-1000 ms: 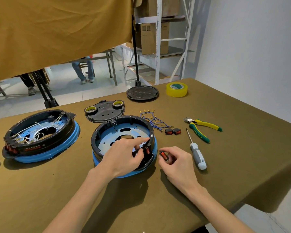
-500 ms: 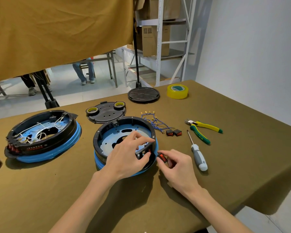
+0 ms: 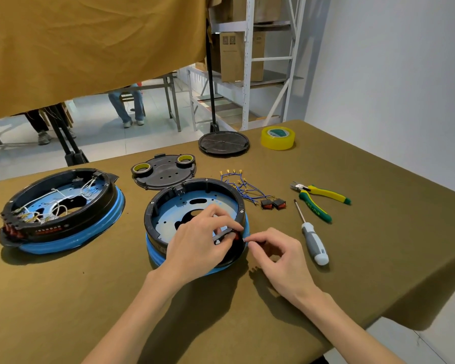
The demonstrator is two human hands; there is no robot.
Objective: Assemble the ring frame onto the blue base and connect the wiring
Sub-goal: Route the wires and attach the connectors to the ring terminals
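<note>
The ring frame [image 3: 195, 190] sits on the blue base [image 3: 168, 261] at mid-worktop [image 3: 378, 258], directly ahead of both hands. The left hand [image 3: 200, 243] reaches over the near-right rim, fingers curled, pinching a red switch [image 3: 235, 235] at the frame wall. The right hand [image 3: 276, 252] lies just outside that rim, thumb and forefinger pinched at the same spot; what it holds cannot be told. Judged, switch seating turns on this rim point, equally near both hands.

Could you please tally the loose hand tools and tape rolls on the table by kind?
Pliers: 1
Screwdriver: 1
Tape rolls: 3, one large and two small on the black plate
Total: 5
</note>
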